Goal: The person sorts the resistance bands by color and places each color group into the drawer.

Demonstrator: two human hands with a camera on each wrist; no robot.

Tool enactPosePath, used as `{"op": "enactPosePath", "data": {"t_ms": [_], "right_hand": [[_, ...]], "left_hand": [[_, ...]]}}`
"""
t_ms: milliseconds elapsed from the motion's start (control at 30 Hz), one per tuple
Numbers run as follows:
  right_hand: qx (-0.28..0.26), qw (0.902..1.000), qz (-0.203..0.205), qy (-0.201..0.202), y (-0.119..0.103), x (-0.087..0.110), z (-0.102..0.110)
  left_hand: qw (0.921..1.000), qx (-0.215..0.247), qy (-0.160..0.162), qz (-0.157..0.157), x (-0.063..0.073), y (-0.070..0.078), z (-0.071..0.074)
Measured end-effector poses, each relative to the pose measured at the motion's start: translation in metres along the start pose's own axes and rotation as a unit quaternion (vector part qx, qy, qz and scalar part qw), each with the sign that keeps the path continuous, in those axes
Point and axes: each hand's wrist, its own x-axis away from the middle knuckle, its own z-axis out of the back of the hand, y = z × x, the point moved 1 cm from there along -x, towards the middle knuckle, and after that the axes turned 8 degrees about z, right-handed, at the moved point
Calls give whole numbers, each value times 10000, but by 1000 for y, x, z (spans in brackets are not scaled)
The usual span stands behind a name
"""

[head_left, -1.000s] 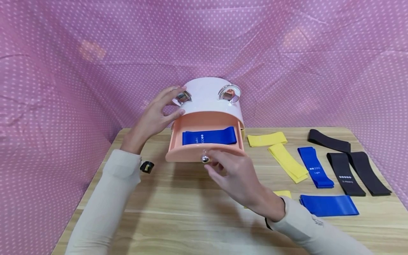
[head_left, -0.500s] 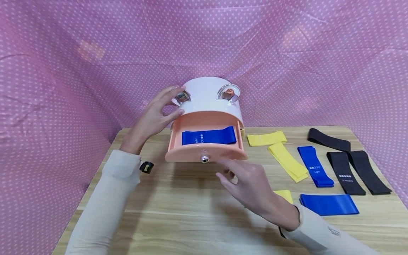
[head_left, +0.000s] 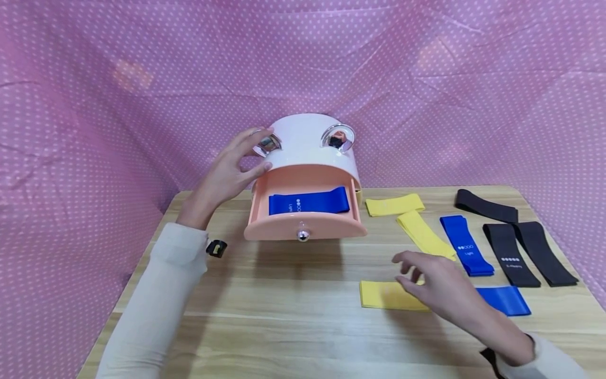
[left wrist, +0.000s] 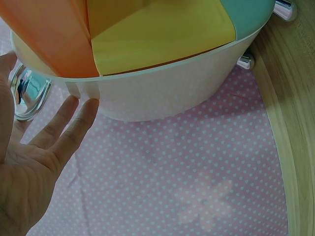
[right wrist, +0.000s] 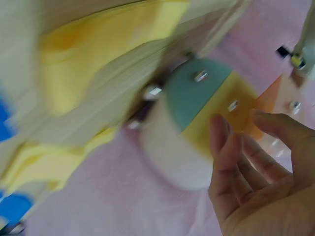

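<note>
A white cabinet [head_left: 303,139] with silver ear-like handles stands at the back of the table, its peach top drawer [head_left: 274,230] pulled out. Inside the drawer lies a folded blue resistance band [head_left: 314,202] marked "Light". My left hand [head_left: 227,171] rests against the cabinet's left side by the silver ear; the left wrist view shows straight fingertips [left wrist: 90,105] touching the white shell. Fingers bent loosely and holding nothing, my right hand [head_left: 440,281] hovers over the front yellow resistance band [head_left: 385,295], partly covering it. The right wrist view is blurred.
Right of the cabinet lie two more yellow bands [head_left: 395,205], a blue band [head_left: 466,245], several black bands [head_left: 511,255] and another blue band [head_left: 508,300] partly behind my right arm. Lower yellow [right wrist: 214,115] and teal [right wrist: 197,88] drawers are closed. Pink dotted cloth surrounds the table.
My right hand has let go of the drawer knob and moved right and toward me, over the front yellow band. My left hand stays on the cabinet; the drawer remains pulled out.
</note>
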Motion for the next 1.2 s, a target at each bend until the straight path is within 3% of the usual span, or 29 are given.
{"op": "enactPosePath", "data": {"t_ms": [233,467,633,967,1200], "right_hand": [[480,9965,-646,243,59,35,12],[890,9897,-1120,75,120,69,22],[878,9833,-1589,-106,152,87,24],[620,9777,-1983,-293,185,108,20],[557,9803,-1883,-203,189,110,17]], "left_hand": [[10000,-17,-8,10,-1,-1,0],[10000,32,20,-59,-2,-1,-1],[9999,73,37,-88,-1,-2,-1],[9998,99,64,-144,0,-3,0],[9999,22,49,-140,0,-2,0]]}}
